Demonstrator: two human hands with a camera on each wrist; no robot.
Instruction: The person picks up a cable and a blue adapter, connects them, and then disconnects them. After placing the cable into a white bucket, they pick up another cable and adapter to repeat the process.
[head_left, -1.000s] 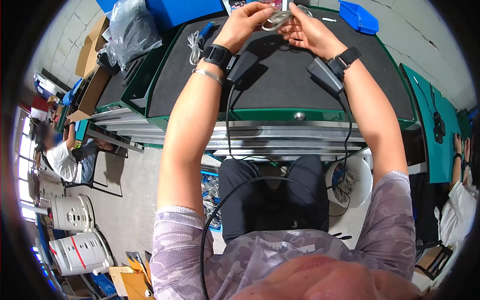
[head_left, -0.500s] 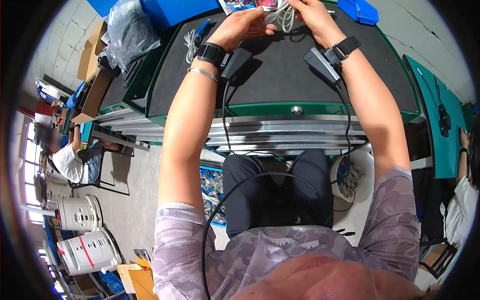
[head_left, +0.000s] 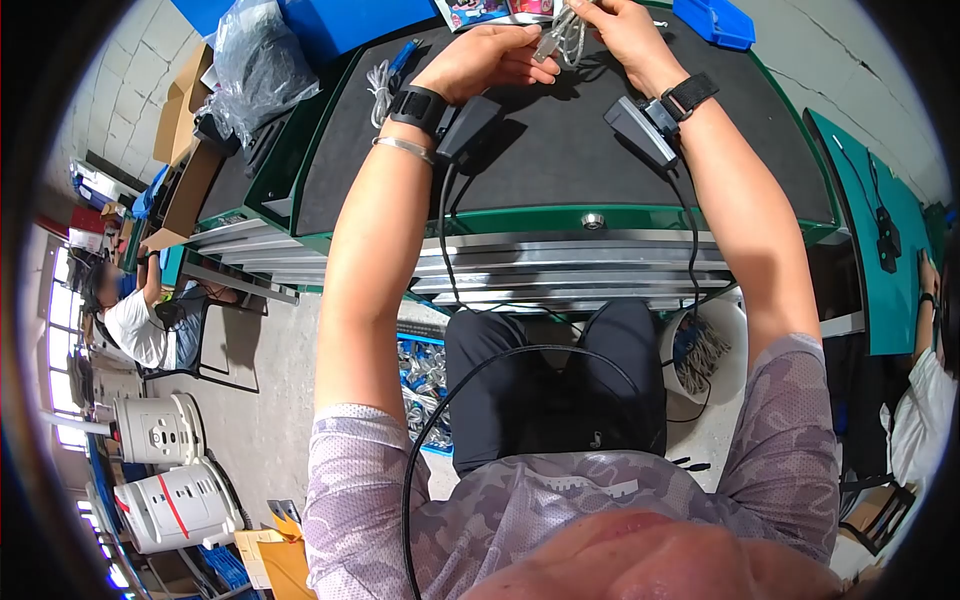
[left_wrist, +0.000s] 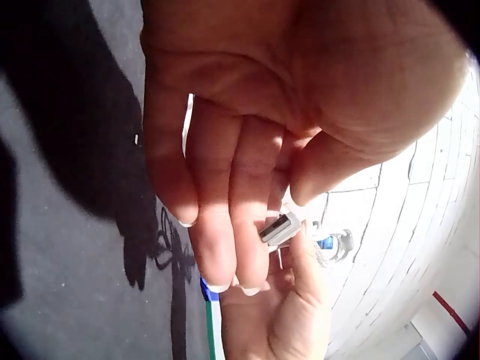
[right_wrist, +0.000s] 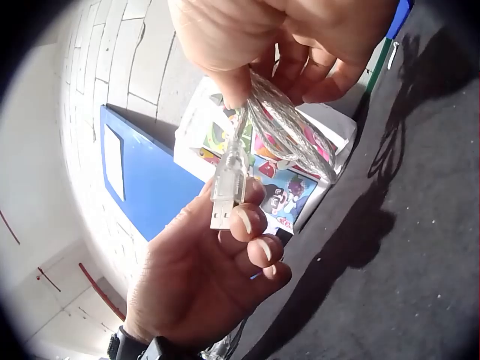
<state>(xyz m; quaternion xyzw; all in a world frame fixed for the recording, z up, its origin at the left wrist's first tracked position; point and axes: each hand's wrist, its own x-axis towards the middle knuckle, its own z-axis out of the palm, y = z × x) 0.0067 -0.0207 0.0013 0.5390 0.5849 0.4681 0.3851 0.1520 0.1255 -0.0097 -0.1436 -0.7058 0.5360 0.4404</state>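
Observation:
A coiled clear-grey USB cable [right_wrist: 294, 139] hangs from my right hand [head_left: 638, 42], pinched between thumb and fingers. Its USB plug [right_wrist: 223, 210] points down toward my left hand [head_left: 488, 62]. The left fingers lie loosely bent around the plug end, with the thumb apart from the fingertips. In the left wrist view the metal mouth of the connector [left_wrist: 280, 229] shows just beside the fingertips. Another grey cable [head_left: 380, 88] with a blue plug rests on the dark mat [head_left: 400, 195], left of my left wrist.
A blue bin [head_left: 716, 22] stands at the mat's back right, a colourful printed box [right_wrist: 281, 184] at the back. To the left are a plastic bag [head_left: 262, 65] and a cardboard box [head_left: 185, 195]. A white bucket [head_left: 735, 360] and a blue crate [head_left: 425, 450] of cables stand below.
My left hand has come off the cable coil and moved slightly down and left, its fingers loosened. The coil has swung to hang lengthwise from my right hand, plug toward the left.

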